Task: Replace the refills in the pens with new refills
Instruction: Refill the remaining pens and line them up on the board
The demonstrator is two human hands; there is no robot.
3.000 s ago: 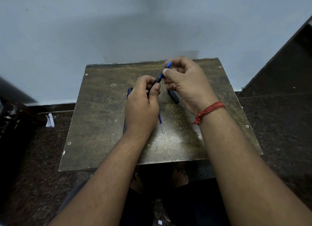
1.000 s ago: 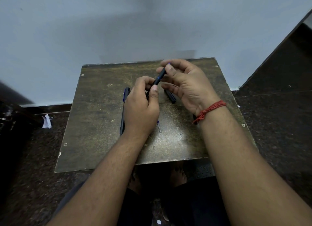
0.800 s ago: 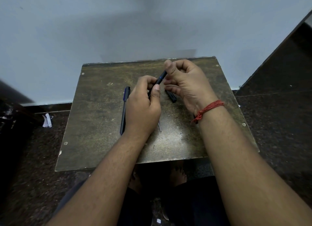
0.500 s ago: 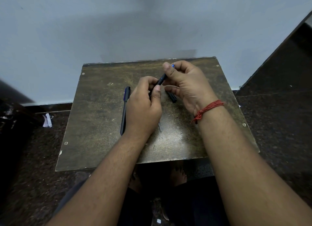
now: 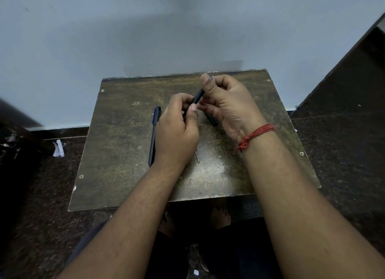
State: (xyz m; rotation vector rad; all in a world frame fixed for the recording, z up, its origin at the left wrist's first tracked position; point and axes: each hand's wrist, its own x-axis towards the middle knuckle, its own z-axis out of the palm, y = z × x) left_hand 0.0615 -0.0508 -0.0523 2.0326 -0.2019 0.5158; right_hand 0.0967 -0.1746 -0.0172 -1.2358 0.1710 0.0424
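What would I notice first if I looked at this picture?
Two hands meet over the middle of a small brown table: the left hand and right hand pinch one dark pen between them. A red thread circles the right wrist. Another pen lies left of the hands.

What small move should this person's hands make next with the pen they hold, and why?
Probably keep twisting the pen closed: the left hand and right hand both pinch it above the table, with only a little blue showing at its far end.

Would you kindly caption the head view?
Both hands, left hand and right hand, grip a dark pen over a worn table.
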